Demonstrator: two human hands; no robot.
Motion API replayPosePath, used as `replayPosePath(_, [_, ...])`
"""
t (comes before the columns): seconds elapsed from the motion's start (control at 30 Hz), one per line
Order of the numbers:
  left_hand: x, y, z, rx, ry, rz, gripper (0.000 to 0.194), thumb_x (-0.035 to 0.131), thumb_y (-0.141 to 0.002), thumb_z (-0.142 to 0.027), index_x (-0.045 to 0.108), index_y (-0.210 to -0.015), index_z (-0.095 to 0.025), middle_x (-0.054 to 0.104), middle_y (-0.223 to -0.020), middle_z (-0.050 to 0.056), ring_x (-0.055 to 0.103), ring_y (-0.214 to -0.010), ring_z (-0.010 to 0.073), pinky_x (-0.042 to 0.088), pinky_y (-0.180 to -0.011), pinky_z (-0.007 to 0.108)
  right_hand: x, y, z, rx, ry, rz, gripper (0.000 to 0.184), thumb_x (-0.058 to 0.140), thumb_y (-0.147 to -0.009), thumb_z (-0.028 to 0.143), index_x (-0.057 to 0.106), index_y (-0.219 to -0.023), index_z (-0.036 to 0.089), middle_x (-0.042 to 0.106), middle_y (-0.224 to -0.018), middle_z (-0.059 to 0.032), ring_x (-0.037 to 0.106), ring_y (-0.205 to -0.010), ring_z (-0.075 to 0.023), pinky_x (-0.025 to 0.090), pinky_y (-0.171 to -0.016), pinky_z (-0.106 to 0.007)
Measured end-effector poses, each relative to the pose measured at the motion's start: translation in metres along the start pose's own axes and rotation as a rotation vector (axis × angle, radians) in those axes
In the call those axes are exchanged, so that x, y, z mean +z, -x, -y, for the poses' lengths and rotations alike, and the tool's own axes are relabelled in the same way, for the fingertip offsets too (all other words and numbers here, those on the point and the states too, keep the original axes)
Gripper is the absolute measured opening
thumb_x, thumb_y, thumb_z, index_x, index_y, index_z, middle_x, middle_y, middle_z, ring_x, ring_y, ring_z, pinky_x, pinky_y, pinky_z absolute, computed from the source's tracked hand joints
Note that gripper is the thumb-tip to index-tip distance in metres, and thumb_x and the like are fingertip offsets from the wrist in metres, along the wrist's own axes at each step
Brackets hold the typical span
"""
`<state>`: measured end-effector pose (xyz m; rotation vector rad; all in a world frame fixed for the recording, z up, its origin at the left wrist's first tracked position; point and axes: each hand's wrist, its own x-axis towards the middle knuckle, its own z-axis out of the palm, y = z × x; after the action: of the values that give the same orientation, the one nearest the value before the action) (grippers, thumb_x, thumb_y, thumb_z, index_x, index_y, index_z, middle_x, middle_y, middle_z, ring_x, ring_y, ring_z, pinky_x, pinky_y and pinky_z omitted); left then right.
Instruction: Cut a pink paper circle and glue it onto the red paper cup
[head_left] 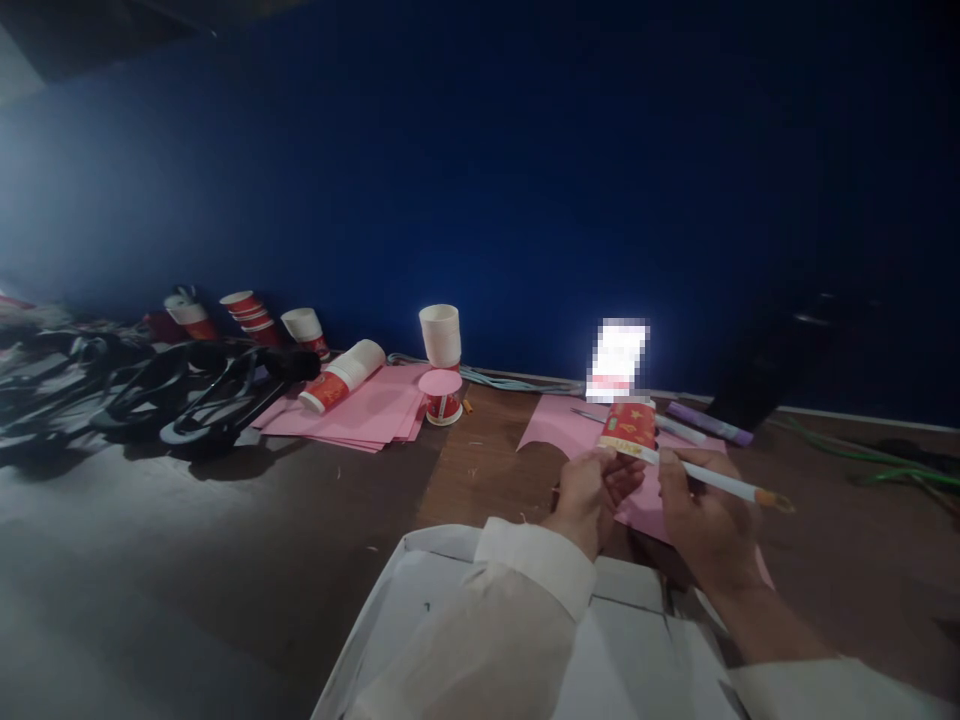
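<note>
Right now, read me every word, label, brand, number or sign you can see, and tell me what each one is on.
No text is readable with certainty.
Red cup in the left hand: gold print, too small and blurred.
Short red cup with pink top: pale print, too blurred.
Lying cups: print too blurred.
Bright rectangle: pixelated.
Purple tube: faint marks, too blurred.
White box: one small dark mark, unclear.

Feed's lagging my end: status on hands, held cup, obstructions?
Left hand holding red cup. Right hand gripping white stick at cup's edge. Purple marker behind, not blocking.
</note>
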<state>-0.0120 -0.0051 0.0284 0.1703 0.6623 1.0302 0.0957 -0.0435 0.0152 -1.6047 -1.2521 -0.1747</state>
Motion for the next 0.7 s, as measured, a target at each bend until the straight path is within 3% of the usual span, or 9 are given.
replayPosePath(0.27, [0.0023,0.0012,-0.0011,-0.002,-0.007,-0.027,0.022,0.048,-0.09,-0.006,0.066,-0.077,-0.005,0.066,-0.066,0.009,0.066,-0.057,0.0124,0.055,-0.06,0.021,0.0011,0.0008,-0.0032,-0.046,0.039,-0.034,0.03,0.056,-0.089,0.047,0.066,-0.079,0.02,0.068,-0.074,-0.0063,0.06,-0.064,-0.0189,0.045,-0.063,-0.032])
replayPosePath(0.57, [-0.003,-0.0025,0.001,0.009,-0.001,0.036,0.02,0.05,-0.09,-0.009,0.067,-0.08,-0.006,0.067,-0.069,0.009,0.068,-0.061,0.0133,0.055,-0.063,0.022,-0.0009,-0.0016,0.0026,-0.08,0.062,-0.11,0.031,0.055,-0.089,0.044,0.067,-0.079,0.018,0.067,-0.073,-0.0076,0.059,-0.061,-0.0183,0.044,-0.06,-0.032])
replayPosePath(0.7, [-0.0019,-0.0018,-0.0011,-0.023,-0.029,-0.001,0.018,0.052,-0.089,-0.009,0.067,-0.08,-0.006,0.068,-0.071,0.01,0.067,-0.064,0.0136,0.055,-0.066,0.022,-0.0005,-0.0018,0.0041,-0.066,0.059,-0.103,0.031,0.054,-0.088,0.045,0.067,-0.078,0.018,0.068,-0.074,-0.008,0.059,-0.061,-0.0187,0.044,-0.059,-0.032])
